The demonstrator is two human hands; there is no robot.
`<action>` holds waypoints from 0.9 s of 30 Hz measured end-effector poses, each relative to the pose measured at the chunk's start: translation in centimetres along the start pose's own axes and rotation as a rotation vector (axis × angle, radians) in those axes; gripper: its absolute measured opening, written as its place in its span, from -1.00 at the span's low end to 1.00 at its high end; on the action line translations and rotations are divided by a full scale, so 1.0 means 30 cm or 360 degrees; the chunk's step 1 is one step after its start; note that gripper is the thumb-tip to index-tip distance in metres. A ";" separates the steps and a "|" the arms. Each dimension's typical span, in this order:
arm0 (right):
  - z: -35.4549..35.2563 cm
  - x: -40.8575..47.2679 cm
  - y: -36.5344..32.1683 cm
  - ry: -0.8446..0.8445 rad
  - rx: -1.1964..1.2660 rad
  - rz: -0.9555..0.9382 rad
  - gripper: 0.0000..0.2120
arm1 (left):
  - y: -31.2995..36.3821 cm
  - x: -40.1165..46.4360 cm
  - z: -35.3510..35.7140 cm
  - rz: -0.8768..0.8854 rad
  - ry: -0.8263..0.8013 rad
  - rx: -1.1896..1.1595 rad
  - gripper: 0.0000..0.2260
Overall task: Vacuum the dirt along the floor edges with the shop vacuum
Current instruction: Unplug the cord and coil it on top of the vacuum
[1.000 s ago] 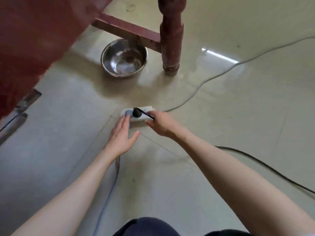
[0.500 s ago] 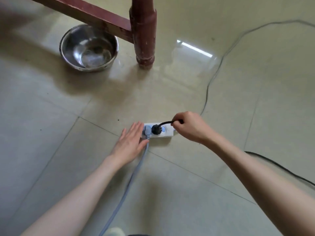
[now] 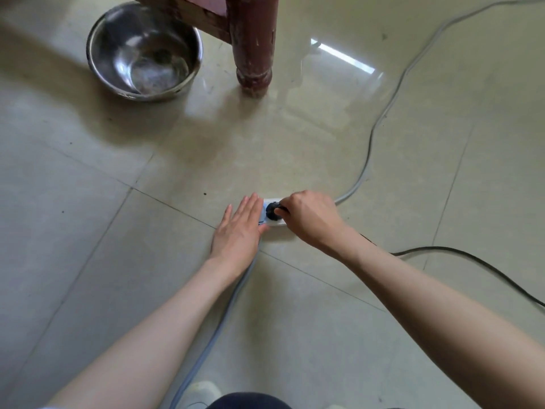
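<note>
- While the floor (image 3: 88,231) of pale glossy tiles fills the view, a steel bowl (image 3: 144,51) sits at the far left of the scene, near the top, resting on the tiles with its inside shiny and seemingly bare.
- Just right of the bowl, a dark red wooden furniture leg (image 3: 253,45) stands upright on the floor, with a crossbar running off to the upper left.
- Lower down, the left hand (image 3: 240,228) lies flat with fingers straight and close together, palm down; its fingertips rest on the left end of a white power strip (image 3: 277,222), pressing it to the tiles.
- A grey cable (image 3: 218,323) runs from under this hand toward the bottom edge.
- On the strip sits a black plug (image 3: 272,212), seated in a socket just beside the left fingertips.
- The right hand (image 3: 312,218) is curled over the strip's right end, its thumb and fingers pinching the black plug from the right side.
- A black cord (image 3: 460,252) emerges from beneath the right forearm and curves away to the right edge.
- A second grey cable (image 3: 371,143) leaves the strip's right end and winds up toward the top right corner.
- The shop vacuum itself is out of sight; only its presumed cord and plug show.
</note>
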State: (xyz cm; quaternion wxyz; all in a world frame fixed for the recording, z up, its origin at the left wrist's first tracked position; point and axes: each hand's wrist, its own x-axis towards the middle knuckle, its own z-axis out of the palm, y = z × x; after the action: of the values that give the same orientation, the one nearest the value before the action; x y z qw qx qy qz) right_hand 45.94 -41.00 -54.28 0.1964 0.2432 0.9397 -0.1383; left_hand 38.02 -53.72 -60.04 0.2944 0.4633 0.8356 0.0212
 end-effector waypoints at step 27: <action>-0.490 -0.431 0.192 -0.0035 0.1495 0.0513 -0.79 | 0.332 -0.126 -0.450 0.0370 -0.0061 -0.0492 -0.24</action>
State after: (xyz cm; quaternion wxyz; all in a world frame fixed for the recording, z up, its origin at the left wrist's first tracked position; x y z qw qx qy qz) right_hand 54.84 -36.12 -36.57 0.0942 0.4462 0.7241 -0.5174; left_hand 40.20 -47.82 -44.02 0.3736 0.5063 0.7574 0.1743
